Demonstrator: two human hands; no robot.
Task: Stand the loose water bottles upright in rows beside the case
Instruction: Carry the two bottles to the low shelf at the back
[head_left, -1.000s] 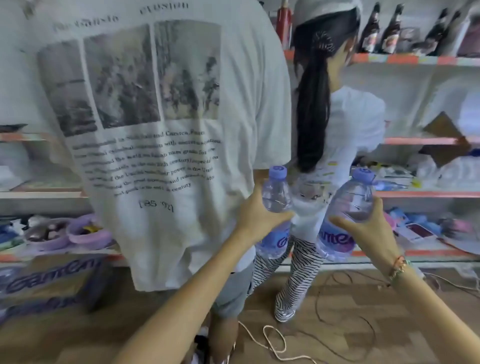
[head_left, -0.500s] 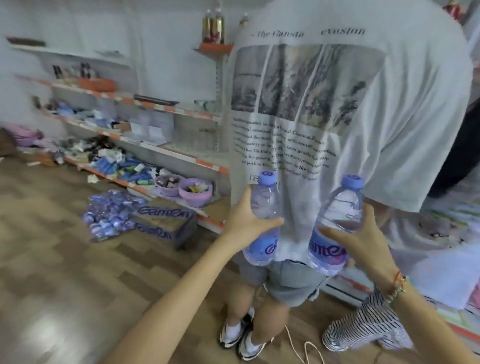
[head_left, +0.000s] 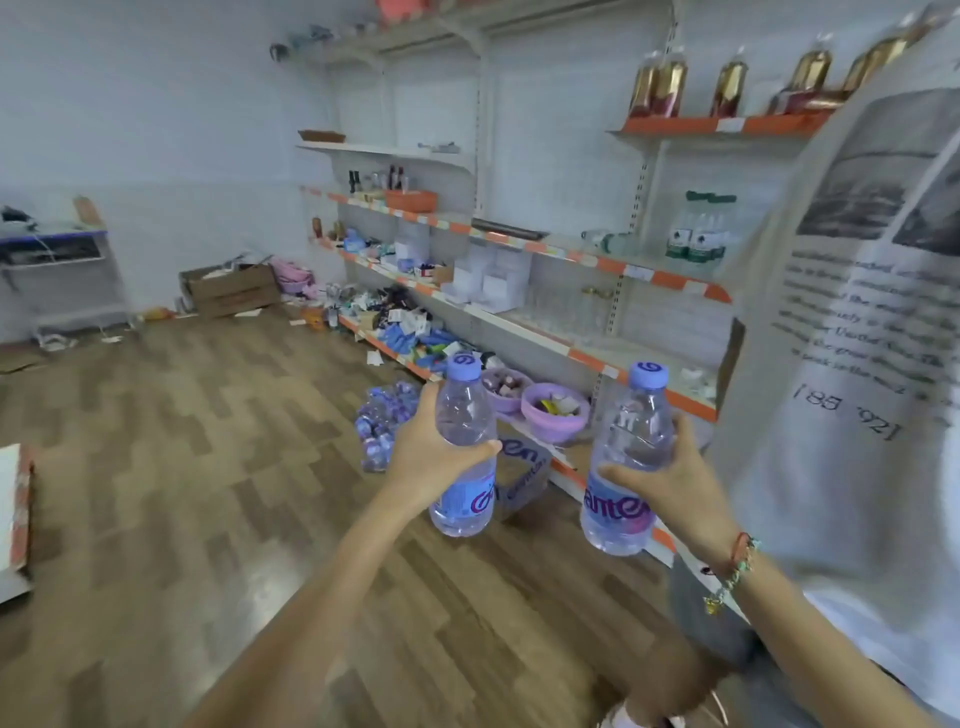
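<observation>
Two bottles held upright, left hand (head_left: 431, 457) gripping one (head_left: 464, 452), right hand (head_left: 670, 475) the other (head_left: 626, 467); case (head_left: 519, 475) lies beyond, nearer the left.

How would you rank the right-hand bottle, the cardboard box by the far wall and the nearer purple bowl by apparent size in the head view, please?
1. Right-hand bottle, though nearness inflates it.
2. Cardboard box, far off, so probably really the biggest.
3. Purple bowl.

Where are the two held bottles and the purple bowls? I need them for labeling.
Left-hand bottle (head_left: 464, 415), head view, clear upper body.
Right-hand bottle (head_left: 635, 426), head view, clear upper body.
Purple bowls (head_left: 555, 418), head view, nearer bowl's outer wall.
</observation>
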